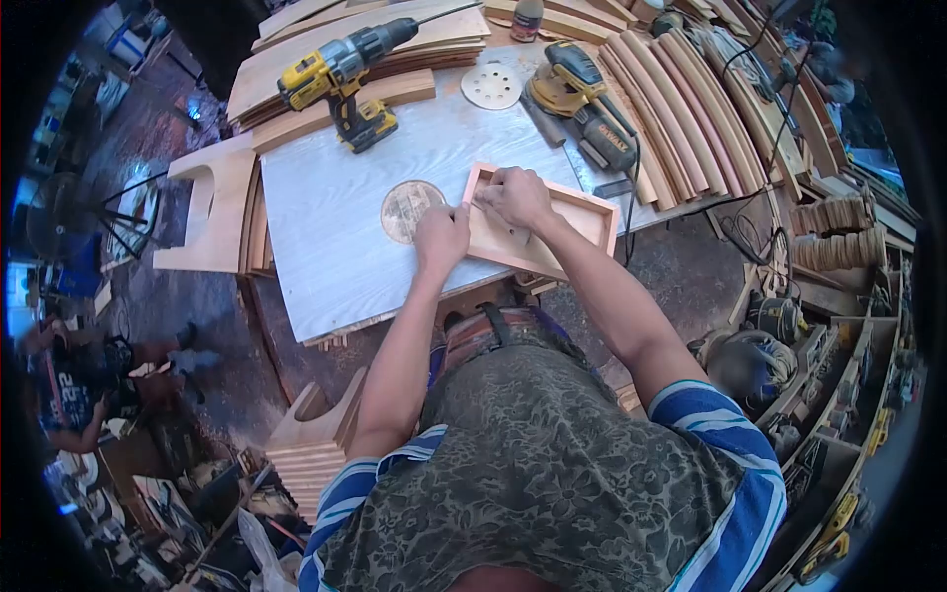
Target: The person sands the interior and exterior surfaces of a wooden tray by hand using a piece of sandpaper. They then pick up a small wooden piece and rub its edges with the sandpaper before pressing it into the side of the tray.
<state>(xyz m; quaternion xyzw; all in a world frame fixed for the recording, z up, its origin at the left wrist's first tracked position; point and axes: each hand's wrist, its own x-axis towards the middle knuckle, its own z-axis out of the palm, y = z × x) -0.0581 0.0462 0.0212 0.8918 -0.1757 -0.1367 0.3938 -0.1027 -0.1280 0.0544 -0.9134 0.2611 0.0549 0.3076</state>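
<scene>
A shallow rectangular wooden tray (543, 261) with raised sides lies at the front right of the work board, partly over its edge. My left hand (441, 237) is closed on the tray's left side, thumb along the rim. Inside the tray's left end, my right hand (515, 200) is curled with its fingers bent down near the inner wall. A small greyish piece shows under that hand, too hidden to name. Beside my left hand, a round worn sanding disc (411, 209) lies flat on the pale board (326, 227).
A yellow cordless drill (345, 84) stands at the back left, near a perforated disc (491, 87). A yellow-black sander (570, 84) sits at the back right, its cord trailing down. Curved wooden strips (681, 109) flank the board. Another person (94, 385) is at far left.
</scene>
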